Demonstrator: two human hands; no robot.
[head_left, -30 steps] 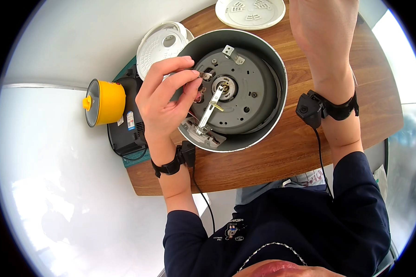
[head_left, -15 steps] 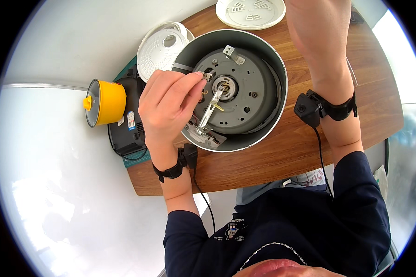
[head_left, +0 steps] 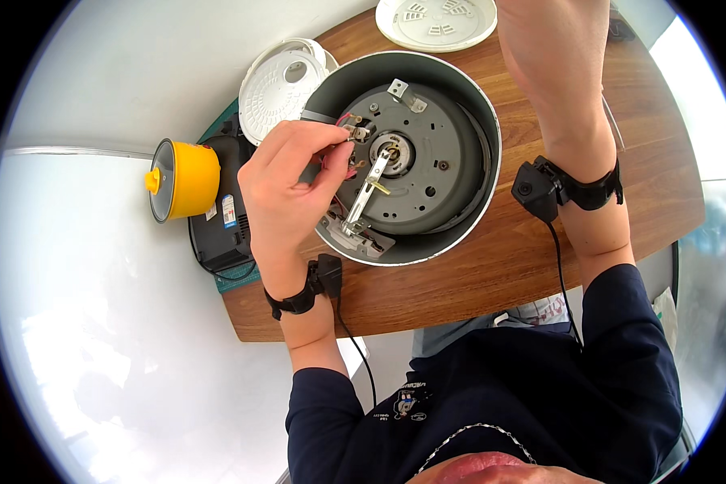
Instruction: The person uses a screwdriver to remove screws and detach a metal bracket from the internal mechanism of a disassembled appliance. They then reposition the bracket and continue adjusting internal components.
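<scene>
A round grey metal shell (head_left: pixel 486 202), like a rice cooker's body, lies with its inner parts facing up. Inside are a perforated grey plate (head_left: pixel 427 165), a long silver lever (head_left: pixel 367 194) and a bent metal bracket (head_left: pixel 407 95). Over the shell's left side, my left hand (head_left: pixel 286 173) pinches a small metal fitting (head_left: pixel 358 131) between thumb and fingertips. Thin reddish wires show beside these fingertips. My right forearm (head_left: pixel 573 113) stretches past the shell's right side to the top edge, and the hand itself lies outside the picture.
White plastic covers (head_left: pixel 278 97) lean together behind the shell's left side. Another white vented cover (head_left: pixel 437 22) lies at the far edge of the wooden table (head_left: pixel 653 161). At left, a yellow round container (head_left: pixel 185 179) adjoins a black device (head_left: pixel 226 230) on a green mat (head_left: pixel 246 276).
My left hand has shifted slightly left and its fingers have turned, showing more of the fitting and the reddish wires. My right arm is almost still.
</scene>
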